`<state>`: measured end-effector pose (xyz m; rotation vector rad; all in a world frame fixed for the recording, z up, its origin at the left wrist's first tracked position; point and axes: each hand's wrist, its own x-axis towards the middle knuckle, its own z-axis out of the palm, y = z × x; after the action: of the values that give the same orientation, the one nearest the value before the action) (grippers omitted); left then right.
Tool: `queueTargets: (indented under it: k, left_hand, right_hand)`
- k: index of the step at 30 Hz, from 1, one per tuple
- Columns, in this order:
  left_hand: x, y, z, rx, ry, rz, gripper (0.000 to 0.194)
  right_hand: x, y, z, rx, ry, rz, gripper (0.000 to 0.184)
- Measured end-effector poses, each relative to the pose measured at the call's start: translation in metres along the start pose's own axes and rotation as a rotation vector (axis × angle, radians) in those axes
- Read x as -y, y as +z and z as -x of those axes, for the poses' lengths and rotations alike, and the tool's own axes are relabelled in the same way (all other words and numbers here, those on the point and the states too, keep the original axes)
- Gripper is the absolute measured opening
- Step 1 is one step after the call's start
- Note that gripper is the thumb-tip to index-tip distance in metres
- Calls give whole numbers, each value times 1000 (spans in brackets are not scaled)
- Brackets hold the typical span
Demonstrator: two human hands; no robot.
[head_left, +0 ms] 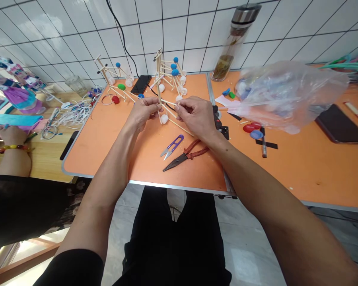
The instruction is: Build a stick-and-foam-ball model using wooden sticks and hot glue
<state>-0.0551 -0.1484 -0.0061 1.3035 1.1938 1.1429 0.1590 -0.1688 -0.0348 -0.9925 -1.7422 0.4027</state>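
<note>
My left hand (141,113) is closed, pinching a small frame of thin wooden sticks (159,89) near its upright. My right hand (197,117) is closed too, its thumb and finger gripping a thin wooden stick (168,102) that reaches across to the frame. A white ball (164,119) sits low on the frame between the hands. Behind them stands another stick model with blue balls (174,72). A similar model with a green ball (121,86) and a red ball (115,99) is farther left. Fingers hide part of the joint.
Purple thread snips (172,147) and red-handled pliers (183,157) lie before my hands. A plastic bag (292,95), a glass tea bottle (226,59) and a phone (343,123) are right. At left, another person's hand (13,136) rests beside tangled cords (74,113).
</note>
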Motion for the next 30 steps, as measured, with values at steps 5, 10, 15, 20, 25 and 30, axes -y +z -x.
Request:
queueTargets:
  k: [5, 10, 15, 20, 25, 30]
  left_hand:
    - [1, 0, -1, -20, 1, -12, 9]
    - [3, -5, -4, -44, 2, -25, 18]
    - [3, -9, -7, -101, 0, -27, 18]
    - [3, -12, -9, -136, -16, -40, 12]
    - [6, -16, -11, -148, -3, -39, 12]
    - [10, -18, -13, -157, -5, -20, 12]
  right_hand:
    - [2, 0, 1, -6, 16, -4, 25]
    - [2, 0, 0, -30, 19, -23, 23]
    - [-3, -5, -5, -7, 133, -113, 22]
    - [1, -20, -11, 166, 399, -189, 12]
    - [2, -27, -11, 392, 563, -179, 10]
    - [-1, -22, -5, 653, 603, -122, 9]
